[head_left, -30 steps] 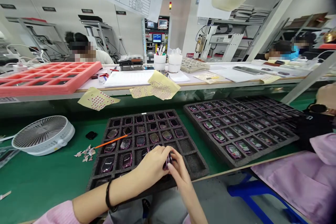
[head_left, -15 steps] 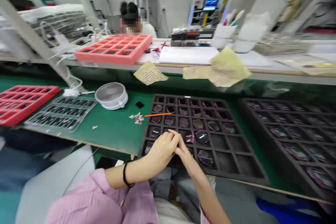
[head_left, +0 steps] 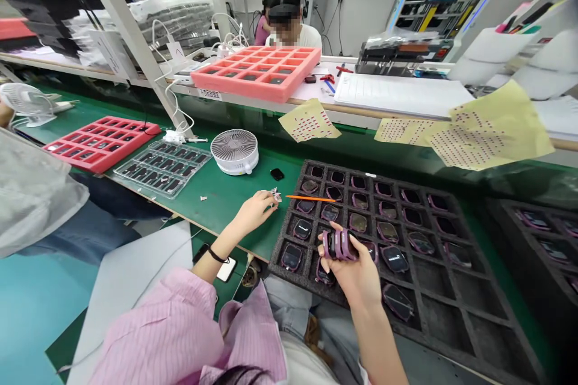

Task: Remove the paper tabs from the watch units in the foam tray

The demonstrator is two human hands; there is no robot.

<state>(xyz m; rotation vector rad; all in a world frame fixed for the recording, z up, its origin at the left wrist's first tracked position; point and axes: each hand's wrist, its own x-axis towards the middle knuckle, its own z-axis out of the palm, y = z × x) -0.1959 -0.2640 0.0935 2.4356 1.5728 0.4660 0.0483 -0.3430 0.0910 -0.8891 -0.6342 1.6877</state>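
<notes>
- Hands have split since the last frame: they were together over the foam tray (head_left: 436, 277); left has gone out to the pale tabs (head_left: 276, 195), right stays above the tray.
- Left hand (head_left: 253, 212): fingers half curled, tips at the tab pile; can't tell if one is pinched.
- Right hand (head_left: 359, 274): closed round a stack of purple-framed cases (head_left: 339, 245), several deep, thumb one side, fingers the other. Edge grip probably keeps the row together and skin off the flat faces.
- Stack sits over the tray's near part, likely so a slip lands on foam.
- Tray compartments keep the other cases apart, presumably against scratches; some at near right are bare.
- Orange stick (head_left: 311, 198) bridges bench (head_left: 208, 210) and tray, end near the tabs, seemingly for easy reach.
- Fan (head_left: 234, 152) stands beyond the tabs, clear of both arms.
</notes>
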